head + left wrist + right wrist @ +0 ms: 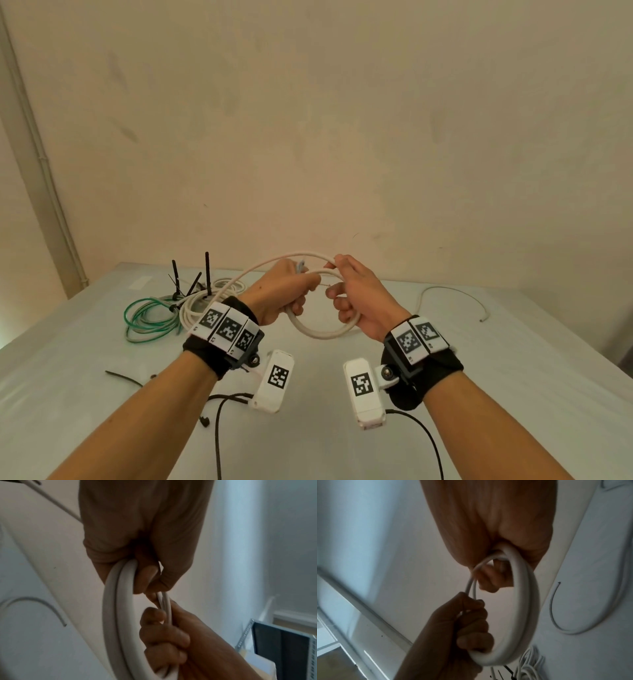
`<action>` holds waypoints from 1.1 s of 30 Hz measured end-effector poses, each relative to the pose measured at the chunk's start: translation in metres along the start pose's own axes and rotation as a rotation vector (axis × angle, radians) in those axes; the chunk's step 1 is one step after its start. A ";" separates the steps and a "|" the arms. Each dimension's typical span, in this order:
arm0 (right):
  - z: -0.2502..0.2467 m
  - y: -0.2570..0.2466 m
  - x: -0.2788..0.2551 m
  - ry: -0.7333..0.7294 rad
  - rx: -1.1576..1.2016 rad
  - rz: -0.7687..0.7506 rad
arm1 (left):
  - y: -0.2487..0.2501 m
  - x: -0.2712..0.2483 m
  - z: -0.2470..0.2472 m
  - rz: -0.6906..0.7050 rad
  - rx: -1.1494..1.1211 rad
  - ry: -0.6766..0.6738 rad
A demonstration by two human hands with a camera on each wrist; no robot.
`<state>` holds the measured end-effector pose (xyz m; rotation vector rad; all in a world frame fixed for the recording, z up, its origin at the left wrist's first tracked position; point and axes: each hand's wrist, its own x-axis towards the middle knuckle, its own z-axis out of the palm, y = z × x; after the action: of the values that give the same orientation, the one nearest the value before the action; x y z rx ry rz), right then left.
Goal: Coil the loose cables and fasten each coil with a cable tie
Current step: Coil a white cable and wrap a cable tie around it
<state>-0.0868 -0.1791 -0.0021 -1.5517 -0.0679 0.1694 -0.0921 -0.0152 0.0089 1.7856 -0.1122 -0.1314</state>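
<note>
Both hands hold a white cable (320, 334) in small loops above the table. My left hand (286, 294) grips the left side of the coil (118, 601), fingers curled round two strands. My right hand (356, 301) grips the right side (525, 601); its thumb and forefinger pinch the upper strand. The cable's free length trails back left to the pile. A loose black cable tie (125, 378) lies on the table at the near left.
At the back left lie a green cable coil (150, 318) and a white cable coil (205, 301), with black ties (207, 274) sticking up. A thin grey cable (455, 298) curves across the table's right. The table (479, 394) ends at a beige wall.
</note>
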 end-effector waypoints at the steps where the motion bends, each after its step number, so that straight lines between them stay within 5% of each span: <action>1: 0.000 -0.001 0.001 0.007 0.009 -0.018 | 0.004 0.000 0.001 0.038 0.023 0.045; 10: 0.008 -0.024 -0.009 0.044 0.004 -0.219 | 0.023 0.005 0.004 0.485 0.488 0.353; 17: 0.011 -0.030 -0.006 0.128 -0.167 -0.380 | 0.038 0.015 0.000 0.396 0.873 0.303; 26: 0.012 -0.042 -0.004 0.176 -0.204 -0.377 | 0.037 0.017 -0.013 0.637 1.105 0.523; 29: 0.005 -0.052 -0.005 0.075 -0.169 -0.360 | 0.042 0.014 -0.020 0.644 0.980 0.385; 33: -0.002 -0.060 -0.002 0.124 -0.182 -0.441 | 0.057 0.003 -0.026 0.670 0.769 0.169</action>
<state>-0.0847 -0.1822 0.0582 -1.6858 -0.3314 -0.2884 -0.0861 -0.0030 0.0696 2.3994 -0.7037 0.6200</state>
